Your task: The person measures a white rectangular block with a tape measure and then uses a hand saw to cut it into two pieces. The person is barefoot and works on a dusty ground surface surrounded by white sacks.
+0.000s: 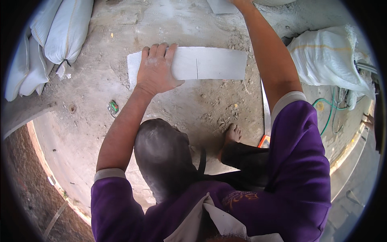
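A pale grey rectangular tile lies flat on the dusty concrete floor, with a thin line marked across its middle. My left hand presses flat on the tile's left part, fingers spread toward its far edge. My right arm reaches far forward past the tile's right end; the right hand is cut off by the top edge of the picture near another pale tile. I crouch, with a dark-trousered knee and a bare foot below the tile.
White filled sacks lie at the upper left and the right. A small green tape measure sits on the floor at left. A long metal straightedge and an orange tool lie by my foot. A green hose coils at right.
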The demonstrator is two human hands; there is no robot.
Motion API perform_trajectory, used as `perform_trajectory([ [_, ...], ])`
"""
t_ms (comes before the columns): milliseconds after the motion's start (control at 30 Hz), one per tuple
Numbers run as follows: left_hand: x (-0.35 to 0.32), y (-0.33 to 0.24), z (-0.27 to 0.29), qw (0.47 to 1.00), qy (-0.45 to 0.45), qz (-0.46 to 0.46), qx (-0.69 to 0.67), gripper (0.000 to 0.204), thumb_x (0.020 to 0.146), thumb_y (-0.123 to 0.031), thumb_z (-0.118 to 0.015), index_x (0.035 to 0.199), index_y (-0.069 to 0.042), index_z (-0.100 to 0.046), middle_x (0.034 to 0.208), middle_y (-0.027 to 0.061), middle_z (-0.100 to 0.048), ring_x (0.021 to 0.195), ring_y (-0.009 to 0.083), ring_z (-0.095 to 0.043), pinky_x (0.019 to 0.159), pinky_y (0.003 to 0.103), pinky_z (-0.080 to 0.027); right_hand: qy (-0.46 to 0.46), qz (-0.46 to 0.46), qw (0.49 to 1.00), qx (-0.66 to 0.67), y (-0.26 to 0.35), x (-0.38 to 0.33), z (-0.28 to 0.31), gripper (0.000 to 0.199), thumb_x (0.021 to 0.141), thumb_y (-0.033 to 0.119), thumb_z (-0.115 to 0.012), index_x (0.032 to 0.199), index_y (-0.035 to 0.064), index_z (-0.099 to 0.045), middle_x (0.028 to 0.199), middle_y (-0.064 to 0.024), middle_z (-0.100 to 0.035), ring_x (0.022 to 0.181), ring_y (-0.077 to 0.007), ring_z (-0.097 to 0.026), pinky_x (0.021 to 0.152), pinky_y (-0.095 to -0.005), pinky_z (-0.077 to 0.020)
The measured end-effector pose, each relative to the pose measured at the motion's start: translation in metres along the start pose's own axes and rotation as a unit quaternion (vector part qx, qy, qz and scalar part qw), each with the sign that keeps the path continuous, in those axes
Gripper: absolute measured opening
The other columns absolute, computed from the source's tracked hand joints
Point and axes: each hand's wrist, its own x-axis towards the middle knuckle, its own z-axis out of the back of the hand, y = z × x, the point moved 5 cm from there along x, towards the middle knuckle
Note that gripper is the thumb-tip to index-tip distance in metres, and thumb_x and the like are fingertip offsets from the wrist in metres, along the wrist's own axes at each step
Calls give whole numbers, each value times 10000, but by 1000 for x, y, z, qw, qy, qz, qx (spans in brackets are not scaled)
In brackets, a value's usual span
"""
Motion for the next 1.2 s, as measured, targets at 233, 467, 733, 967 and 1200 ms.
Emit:
perform_trajectory([
  [233, -2, 7, -3, 999, 15, -1, 33, 1115, 584, -531, -908, 1461, -42, -422, 1484, 148, -456, 1409, 327, -391, 1173, 518, -278, 84, 78, 993, -5, -83, -82, 63, 851, 564, 405, -842, 1283, -4, -644, 1131, -258, -715, 1073, -366, -696, 934, -410, -540],
  [467, -1, -9, -1, 998, 31, -56, 26, 1130, 598, -455, -924, 1507, -50, -389, 1468, 158, -471, 1391, 338, -401, 1146, 494, -298, 77, -15, 968, 237, -198, -136, 97, 535, 691, 379, -847, 1045, 32, -645, 954, -192, -694, 846, -298, -684, 814, -355, -529],
  [733, -6, 3, 6, 997, 46, -20, 64, 1131, 574, -520, -909, 1488, -68, -420, 1347, 162, -543, 1258, 337, -500, 1095, 466, -353, 24, 117, 989, 82, -92, -102, 120, 656, 653, 407, -858, 1131, 1, -666, 1015, -221, -721, 913, -332, -708, 826, -395, -547],
  [967, 10, -18, 4, 993, 68, -31, 92, 1110, 574, -534, -903, 1469, -64, -445, 1238, 158, -593, 1174, 328, -567, 1026, 452, -419, -42, 219, 969, -109, -87, -35, 68, 699, 706, 458, -807, 1215, 1, -667, 1159, -248, -713, 1054, -407, -688, 938, -457, -540],
  [1200, 29, -3, 2, 991, 61, -35, 110, 1135, 600, -572, -888, 1494, -53, -420, 1335, 188, -579, 1241, 345, -560, 1068, 487, -432, 233, -47, 958, -163, -386, -259, 39, 556, 858, 447, -731, 1185, 1, -671, 1045, -250, -722, 1026, -401, -693, 920, -461, -537],
])
